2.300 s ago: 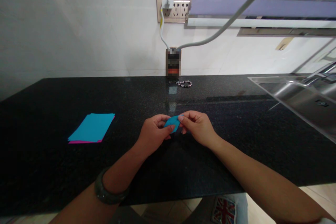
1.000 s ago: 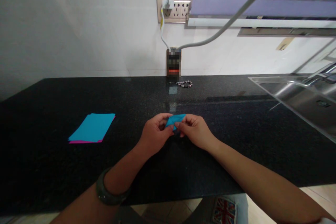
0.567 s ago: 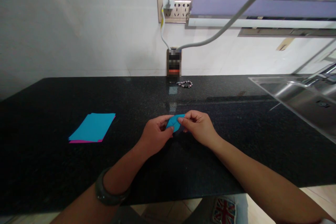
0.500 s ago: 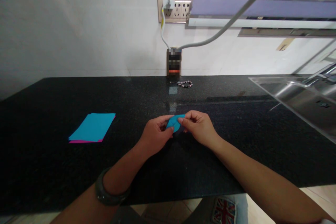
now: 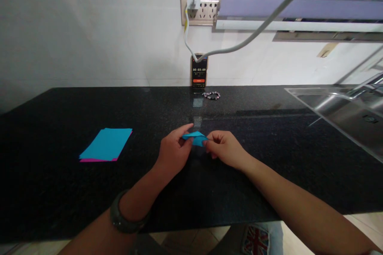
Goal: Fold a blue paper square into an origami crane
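Observation:
Between my hands is a small piece of folded blue paper (image 5: 196,138), raised a little over the dark countertop. My left hand (image 5: 175,147) pinches its left end between thumb and fingers, with the index finger stretched out past it. At the right end, my right hand (image 5: 223,145) grips the paper between thumb and curled fingers. Part of the paper is hidden behind the fingertips. A stack of square paper sheets (image 5: 107,144), blue on top with pink showing beneath, lies on the counter to the left of my hands.
Against the wall leans a phone (image 5: 199,72) showing a timer, with a beaded strap (image 5: 212,95) before it. A white cable (image 5: 239,46) runs past it. The steel sink (image 5: 353,115) is set into the black countertop (image 5: 74,191) at right. A socket panel (image 5: 206,10) sits above.
The folded paper has tilted and now looks flatter and more pointed. My left index finger has lifted off and straightened; my right hand has shifted slightly down along the paper's edge.

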The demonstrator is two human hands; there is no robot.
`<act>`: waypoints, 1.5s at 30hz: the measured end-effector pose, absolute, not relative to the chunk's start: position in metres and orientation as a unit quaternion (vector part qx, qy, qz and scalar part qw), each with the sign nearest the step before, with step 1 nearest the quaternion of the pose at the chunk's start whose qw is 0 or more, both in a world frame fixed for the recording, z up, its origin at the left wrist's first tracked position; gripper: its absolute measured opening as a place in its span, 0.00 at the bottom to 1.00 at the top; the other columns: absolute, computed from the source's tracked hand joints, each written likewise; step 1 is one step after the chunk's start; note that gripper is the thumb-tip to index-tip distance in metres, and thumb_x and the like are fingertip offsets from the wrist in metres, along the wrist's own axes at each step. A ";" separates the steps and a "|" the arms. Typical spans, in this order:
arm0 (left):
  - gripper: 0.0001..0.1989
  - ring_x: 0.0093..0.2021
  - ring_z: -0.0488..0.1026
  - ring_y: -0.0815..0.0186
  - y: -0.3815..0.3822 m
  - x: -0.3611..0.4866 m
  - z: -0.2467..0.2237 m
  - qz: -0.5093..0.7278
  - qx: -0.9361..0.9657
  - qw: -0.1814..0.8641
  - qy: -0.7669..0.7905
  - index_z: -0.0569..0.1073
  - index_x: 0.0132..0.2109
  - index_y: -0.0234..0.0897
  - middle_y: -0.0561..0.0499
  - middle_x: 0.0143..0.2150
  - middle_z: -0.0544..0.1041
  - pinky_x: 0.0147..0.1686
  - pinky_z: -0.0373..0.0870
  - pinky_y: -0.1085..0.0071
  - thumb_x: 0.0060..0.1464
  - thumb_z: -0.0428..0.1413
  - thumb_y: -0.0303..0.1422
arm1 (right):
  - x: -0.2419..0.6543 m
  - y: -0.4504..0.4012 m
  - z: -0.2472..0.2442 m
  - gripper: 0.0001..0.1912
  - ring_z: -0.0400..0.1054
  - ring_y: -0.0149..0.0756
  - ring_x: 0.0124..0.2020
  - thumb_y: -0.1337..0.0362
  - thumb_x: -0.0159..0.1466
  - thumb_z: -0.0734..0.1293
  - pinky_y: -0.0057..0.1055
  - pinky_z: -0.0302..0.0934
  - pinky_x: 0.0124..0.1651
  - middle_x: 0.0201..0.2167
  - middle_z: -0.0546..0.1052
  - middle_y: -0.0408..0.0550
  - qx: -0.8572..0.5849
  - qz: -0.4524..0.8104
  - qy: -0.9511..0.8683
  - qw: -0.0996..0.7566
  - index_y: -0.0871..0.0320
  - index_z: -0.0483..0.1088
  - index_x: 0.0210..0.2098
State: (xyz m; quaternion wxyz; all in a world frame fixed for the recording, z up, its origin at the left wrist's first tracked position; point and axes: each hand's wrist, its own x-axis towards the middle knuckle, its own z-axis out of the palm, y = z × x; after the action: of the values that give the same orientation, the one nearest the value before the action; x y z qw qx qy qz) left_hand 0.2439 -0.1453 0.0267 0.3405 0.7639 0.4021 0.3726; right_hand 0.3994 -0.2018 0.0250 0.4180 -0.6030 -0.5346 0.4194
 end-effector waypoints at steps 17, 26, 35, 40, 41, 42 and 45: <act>0.12 0.26 0.71 0.67 -0.148 0.247 0.027 0.373 0.605 0.587 0.388 0.74 0.34 0.33 0.50 0.27 0.76 0.27 0.68 0.72 0.45 0.56 0.38 | 0.390 -0.206 0.028 0.12 0.57 0.24 0.18 0.56 0.56 0.63 0.22 0.52 0.19 0.19 0.64 0.39 -0.571 0.359 -0.493 0.549 0.60 0.66 0.31; 0.07 0.25 0.71 0.69 -0.151 0.249 0.026 0.340 0.621 0.594 0.381 0.71 0.32 0.33 0.52 0.25 0.75 0.24 0.66 0.75 0.45 0.56 0.33 | 0.384 -0.206 0.030 0.09 0.57 0.23 0.16 0.60 0.54 0.66 0.23 0.53 0.18 0.19 0.67 0.39 -0.566 0.417 -0.478 0.527 0.60 0.66 0.29; 0.08 0.27 0.72 0.68 -0.154 0.249 0.029 0.353 0.657 0.538 0.393 0.71 0.33 0.34 0.51 0.27 0.75 0.26 0.66 0.76 0.47 0.54 0.35 | 0.383 -0.206 0.025 0.11 0.59 0.25 0.18 0.59 0.52 0.66 0.23 0.54 0.20 0.20 0.67 0.40 -0.597 0.382 -0.494 0.504 0.59 0.63 0.29; 0.09 0.28 0.72 0.68 -0.161 0.250 0.031 0.346 0.713 0.479 0.377 0.71 0.36 0.36 0.52 0.27 0.75 0.27 0.66 0.75 0.51 0.51 0.35 | 0.387 -0.205 0.018 0.11 0.57 0.25 0.17 0.61 0.56 0.61 0.23 0.49 0.19 0.15 0.64 0.39 -0.660 0.305 -0.533 0.433 0.59 0.61 0.20; 0.09 0.28 0.72 0.68 -0.162 0.250 0.030 0.346 0.723 0.464 0.377 0.71 0.36 0.36 0.52 0.28 0.75 0.28 0.66 0.74 0.51 0.50 0.36 | 0.387 -0.205 0.018 0.13 0.56 0.25 0.17 0.61 0.57 0.60 0.23 0.49 0.19 0.14 0.63 0.39 -0.660 0.301 -0.543 0.423 0.59 0.60 0.19; 0.09 0.29 0.72 0.67 -0.163 0.250 0.030 0.346 0.730 0.452 0.378 0.71 0.36 0.37 0.52 0.28 0.75 0.29 0.66 0.74 0.51 0.50 0.36 | 0.386 -0.206 0.018 0.14 0.56 0.25 0.17 0.61 0.57 0.59 0.22 0.48 0.19 0.14 0.63 0.39 -0.658 0.301 -0.552 0.414 0.59 0.59 0.18; 0.09 0.29 0.71 0.67 -0.163 0.250 0.029 0.355 0.732 0.437 0.385 0.71 0.35 0.37 0.52 0.28 0.75 0.29 0.65 0.74 0.51 0.50 0.36 | 0.384 -0.207 0.018 0.13 0.56 0.25 0.16 0.63 0.57 0.58 0.22 0.48 0.19 0.13 0.63 0.39 -0.651 0.314 -0.563 0.401 0.59 0.59 0.18</act>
State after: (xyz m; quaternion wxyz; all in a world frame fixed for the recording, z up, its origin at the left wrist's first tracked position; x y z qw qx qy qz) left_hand 0.2500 -0.1625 0.0293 0.4366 0.7315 0.3854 0.3545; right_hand 0.3839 -0.2074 0.0180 0.4013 -0.6508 -0.5627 0.3143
